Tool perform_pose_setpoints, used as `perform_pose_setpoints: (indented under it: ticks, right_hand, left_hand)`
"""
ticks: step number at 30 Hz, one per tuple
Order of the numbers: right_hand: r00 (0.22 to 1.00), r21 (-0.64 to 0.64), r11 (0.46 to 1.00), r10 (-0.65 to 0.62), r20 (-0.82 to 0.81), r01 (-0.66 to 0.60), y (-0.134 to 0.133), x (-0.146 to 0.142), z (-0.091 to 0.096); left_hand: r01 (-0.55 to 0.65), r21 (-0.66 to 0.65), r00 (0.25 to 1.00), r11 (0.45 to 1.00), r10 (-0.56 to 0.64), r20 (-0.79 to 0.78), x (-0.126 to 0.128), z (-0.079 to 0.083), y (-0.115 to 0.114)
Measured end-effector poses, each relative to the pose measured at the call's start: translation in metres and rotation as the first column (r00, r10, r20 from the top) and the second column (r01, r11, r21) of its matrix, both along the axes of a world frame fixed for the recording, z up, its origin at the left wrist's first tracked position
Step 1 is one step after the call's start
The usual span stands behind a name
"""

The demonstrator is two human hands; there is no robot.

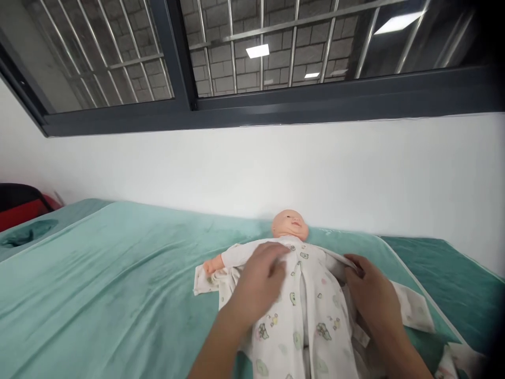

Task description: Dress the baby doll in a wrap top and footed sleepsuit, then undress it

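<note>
A baby doll (290,225) lies on its back, head toward the wall. A white baby garment (292,316) with small animal prints covers its chest and body, and a long front opening runs down the middle. The doll's bare hand (213,264) sticks out of a plain white sleeve on the left. My left hand (262,279) is over the chest near the neckline, slightly blurred, with thumb and fingers apart. At the other shoulder, my right hand (365,284) pinches the garment's edge and holds it raised. The doll's arm on that side is mostly hidden.
A green sheet (130,273) with soft creases covers the surface. Printed cloth (457,360) lies at the lower right. A red and black item (23,205) is at the far left. Behind stand a white wall (221,168) and a dark-framed window (276,108) with metal bars.
</note>
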State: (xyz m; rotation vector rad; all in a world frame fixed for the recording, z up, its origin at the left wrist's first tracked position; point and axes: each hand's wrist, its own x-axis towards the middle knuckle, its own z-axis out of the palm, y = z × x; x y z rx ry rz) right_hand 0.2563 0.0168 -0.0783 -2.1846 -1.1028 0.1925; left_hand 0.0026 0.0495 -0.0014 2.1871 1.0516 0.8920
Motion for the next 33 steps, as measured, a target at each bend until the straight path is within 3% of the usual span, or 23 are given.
perform_pose_setpoints:
  ticks: [2,4,6,8,12,16,23,30,33]
  right_hand:
    - [0.998,-0.022,1.0,0.021,0.063,-0.02,0.001,0.001,-0.003]
    - [0.992,-0.06,0.998,0.003,0.128,0.005,0.002,0.0,-0.005]
    - [0.989,-0.094,0.994,-0.038,0.142,0.052,0.003,0.0,-0.005]
    - [0.993,-0.118,0.991,-0.055,0.104,0.067,0.002,0.001,-0.004]
    - [0.999,-0.149,0.988,-0.039,0.013,0.04,0.001,0.004,-0.002]
    - [0.998,-0.166,0.985,-0.047,-0.036,0.041,0.001,0.01,-0.001]
    - [0.984,-0.106,0.992,-0.081,-0.161,0.065,0.001,0.021,-0.003]
    - [0.99,-0.166,0.986,-0.054,-0.131,0.032,0.002,0.023,-0.001]
    - [0.991,-0.137,0.99,-0.04,-0.131,0.022,0.001,0.023,-0.003]
  left_hand:
    - [0.061,0.076,0.995,0.995,-0.054,-0.087,0.022,0.008,-0.01]
    - [0.108,0.173,0.956,0.979,-0.055,-0.286,0.047,0.013,-0.013]
    - [0.211,0.205,0.845,0.956,-0.073,-0.529,0.076,0.015,-0.009]
    - [0.333,0.135,0.682,0.933,-0.139,-0.718,0.107,0.014,-0.002]
    - [0.339,0.029,0.525,0.94,-0.163,-0.835,0.158,0.001,0.01]
    - [0.28,0.02,0.459,0.96,-0.116,-0.881,0.176,-0.005,0.02]
    - [0.272,-0.046,0.413,0.961,-0.16,-0.897,0.171,0.005,0.038]
    - [0.439,-0.108,0.394,0.892,-0.299,-0.869,0.188,-0.022,0.043]
    - [0.448,-0.046,0.438,0.893,-0.264,-0.859,0.19,-0.029,0.046]
